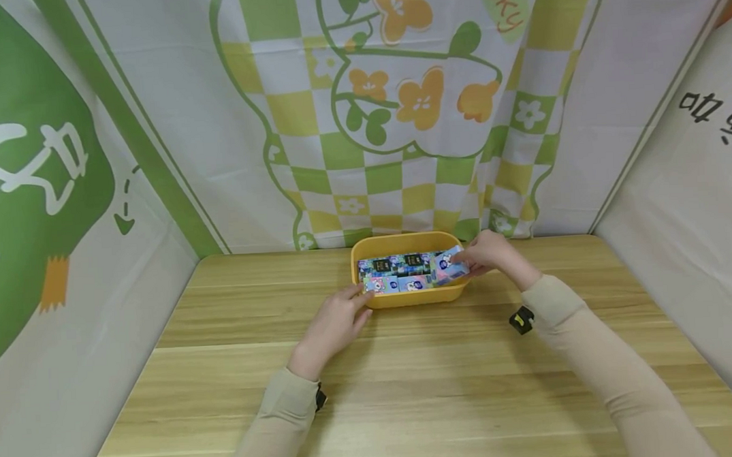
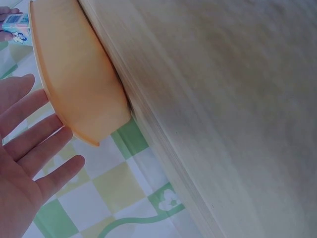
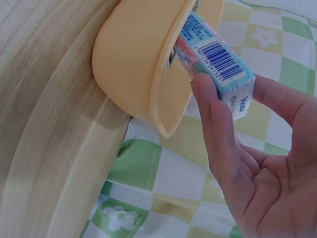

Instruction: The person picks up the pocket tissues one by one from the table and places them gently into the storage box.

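Observation:
My right hand [image 1: 494,251] pinches a small pastel pack of pocket tissues [image 3: 218,57] between thumb and fingers. In the right wrist view the pack shows a barcode and "Vinda" on its end; it tilts over the rim of a yellow plastic basket [image 1: 413,299]. Along the basket's front lie a pink and blue tissue pack [image 1: 379,285] and a light blue one [image 1: 413,285]. Behind them are dark, floral-patterned packs [image 1: 383,266]. At the front left corner, my left hand [image 1: 335,320] has its fingers spread, fingertips right at the basket's rim.
The basket stands at the back of a wooden table [image 1: 409,383], close to a checked, flowered cloth [image 1: 394,179] hanging behind. Printed cloth walls [image 1: 178,291] rise on both sides. A dark device [image 1: 521,320] shows by the right cuff.

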Motion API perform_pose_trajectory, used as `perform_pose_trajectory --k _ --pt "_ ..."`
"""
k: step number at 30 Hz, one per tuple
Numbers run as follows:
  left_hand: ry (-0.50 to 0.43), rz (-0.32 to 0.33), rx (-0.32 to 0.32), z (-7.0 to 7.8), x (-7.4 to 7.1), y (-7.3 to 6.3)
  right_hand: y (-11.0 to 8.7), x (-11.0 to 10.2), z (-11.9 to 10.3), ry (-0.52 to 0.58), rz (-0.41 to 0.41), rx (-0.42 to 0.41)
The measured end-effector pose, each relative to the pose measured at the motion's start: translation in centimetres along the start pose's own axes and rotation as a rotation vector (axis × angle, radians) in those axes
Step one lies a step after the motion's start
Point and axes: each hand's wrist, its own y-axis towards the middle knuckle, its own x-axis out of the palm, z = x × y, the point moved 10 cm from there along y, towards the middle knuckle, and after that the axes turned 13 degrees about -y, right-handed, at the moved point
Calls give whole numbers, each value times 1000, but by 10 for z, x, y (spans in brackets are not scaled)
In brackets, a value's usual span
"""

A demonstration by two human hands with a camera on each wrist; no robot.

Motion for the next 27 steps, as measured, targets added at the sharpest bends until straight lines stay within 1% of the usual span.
perform_pose_trajectory --k 5,11,18,22,27 --pt "9 -8 -4 0 0 0 2 -2 -1 -65 19 -5" --pt "7 -5 4 1 0 0 4 -3 -3 -184 44 -8" --pt "6 0 3 1 -1 -1 6 -3 -5 -282 52 2" --pt "8 12 10 1 -2 -1 9 -2 -6 -327 55 0" --pt "10 9 5 1 -2 -1 12 0 -6 -370 62 2"
